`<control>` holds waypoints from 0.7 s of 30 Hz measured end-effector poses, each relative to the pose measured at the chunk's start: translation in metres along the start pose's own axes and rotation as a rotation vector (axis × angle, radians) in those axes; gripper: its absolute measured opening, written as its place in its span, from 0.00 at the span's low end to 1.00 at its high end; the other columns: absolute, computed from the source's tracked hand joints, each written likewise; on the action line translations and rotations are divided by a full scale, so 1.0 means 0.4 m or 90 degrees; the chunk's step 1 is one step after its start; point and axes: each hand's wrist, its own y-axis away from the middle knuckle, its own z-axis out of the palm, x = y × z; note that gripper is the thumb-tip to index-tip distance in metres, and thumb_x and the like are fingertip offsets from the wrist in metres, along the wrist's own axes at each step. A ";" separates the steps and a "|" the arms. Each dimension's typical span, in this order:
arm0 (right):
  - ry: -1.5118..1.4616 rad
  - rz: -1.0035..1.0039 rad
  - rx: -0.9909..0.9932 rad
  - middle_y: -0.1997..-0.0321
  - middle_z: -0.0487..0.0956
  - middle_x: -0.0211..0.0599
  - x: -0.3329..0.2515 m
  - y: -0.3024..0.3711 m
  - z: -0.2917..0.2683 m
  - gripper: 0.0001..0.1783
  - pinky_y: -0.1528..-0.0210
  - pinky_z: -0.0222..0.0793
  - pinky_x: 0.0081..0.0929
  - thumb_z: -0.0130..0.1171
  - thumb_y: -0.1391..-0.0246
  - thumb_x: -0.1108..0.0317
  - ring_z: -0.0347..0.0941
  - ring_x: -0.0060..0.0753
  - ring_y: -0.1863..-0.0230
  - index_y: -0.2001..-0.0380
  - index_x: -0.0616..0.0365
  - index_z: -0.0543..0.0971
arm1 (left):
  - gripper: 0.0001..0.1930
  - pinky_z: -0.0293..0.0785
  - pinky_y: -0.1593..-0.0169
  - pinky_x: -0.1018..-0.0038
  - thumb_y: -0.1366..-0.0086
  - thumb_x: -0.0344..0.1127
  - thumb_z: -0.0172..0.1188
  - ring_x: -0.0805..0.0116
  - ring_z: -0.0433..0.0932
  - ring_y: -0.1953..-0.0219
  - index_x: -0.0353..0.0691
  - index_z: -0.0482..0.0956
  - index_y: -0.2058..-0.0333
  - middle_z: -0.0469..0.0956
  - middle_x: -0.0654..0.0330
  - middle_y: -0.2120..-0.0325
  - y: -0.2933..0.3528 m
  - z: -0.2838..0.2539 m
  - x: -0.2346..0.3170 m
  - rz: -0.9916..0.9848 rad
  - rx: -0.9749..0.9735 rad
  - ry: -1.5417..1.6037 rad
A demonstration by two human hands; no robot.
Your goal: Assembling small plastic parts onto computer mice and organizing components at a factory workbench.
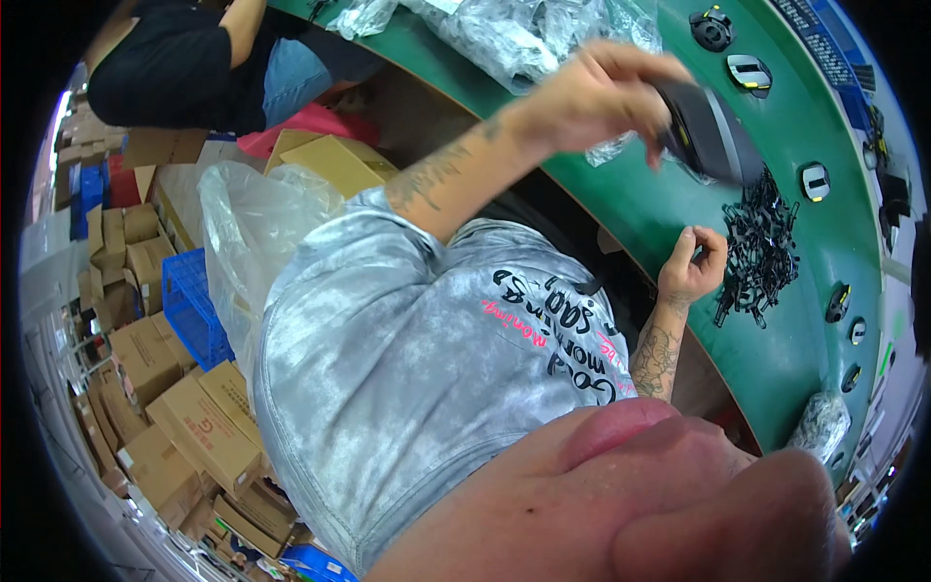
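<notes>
My left hand (621, 102) is raised over the green table, its fingers wrapped round the edge of a dark curved housing (706, 133). The housing is black and grey with a small yellow mark, and motion blurs it. Lower down, my right hand (694, 264) is at the table's near edge, its thumb and fingers curled together. Whatever those fingers hold, if anything, is hidden. Beside them, apart from the housing, lies a tangled pile of small black parts (759, 252).
Clear plastic bags (514, 44) cover the table's far left. Several black and silver pieces (750, 74) line its far side, with a wrapped bundle (821, 425) at the right. Behind me are cardboard boxes (208, 427) and a blue crate (194, 306). Another person (175, 68) sits at upper left.
</notes>
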 end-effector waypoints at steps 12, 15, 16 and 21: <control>-0.063 0.125 -0.011 0.70 0.79 0.28 0.019 -0.017 0.016 0.04 0.67 0.70 0.19 0.64 0.41 0.75 0.72 0.17 0.71 0.62 0.63 0.80 | 0.11 0.75 0.67 0.74 0.27 0.38 0.61 0.69 0.81 0.65 0.38 0.81 0.53 0.83 0.60 0.62 0.416 -0.608 0.592 -0.122 0.676 -0.410; -0.051 0.111 -0.022 0.71 0.79 0.27 0.015 -0.018 0.021 0.04 0.68 0.69 0.18 0.63 0.40 0.75 0.71 0.16 0.72 0.62 0.63 0.80 | 0.12 0.84 0.60 0.69 0.26 0.37 0.59 0.65 0.83 0.59 0.35 0.80 0.52 0.83 0.58 0.60 0.465 -0.635 0.526 -0.153 0.723 -0.421; -0.047 0.100 -0.027 0.71 0.79 0.27 0.017 -0.018 0.019 0.04 0.68 0.68 0.18 0.63 0.40 0.75 0.71 0.16 0.72 0.63 0.63 0.80 | 0.12 0.85 0.58 0.68 0.26 0.37 0.58 0.64 0.83 0.58 0.35 0.80 0.51 0.83 0.58 0.60 0.450 -0.621 0.497 -0.135 0.738 -0.444; 0.031 0.105 -0.016 0.73 0.79 0.25 0.032 -0.001 0.004 0.04 0.69 0.67 0.18 0.63 0.41 0.75 0.70 0.15 0.73 0.63 0.62 0.81 | 0.10 0.81 0.60 0.64 0.36 0.30 0.61 0.60 0.86 0.62 0.33 0.85 0.59 0.86 0.53 0.65 0.318 -0.478 0.389 -0.065 0.572 -0.844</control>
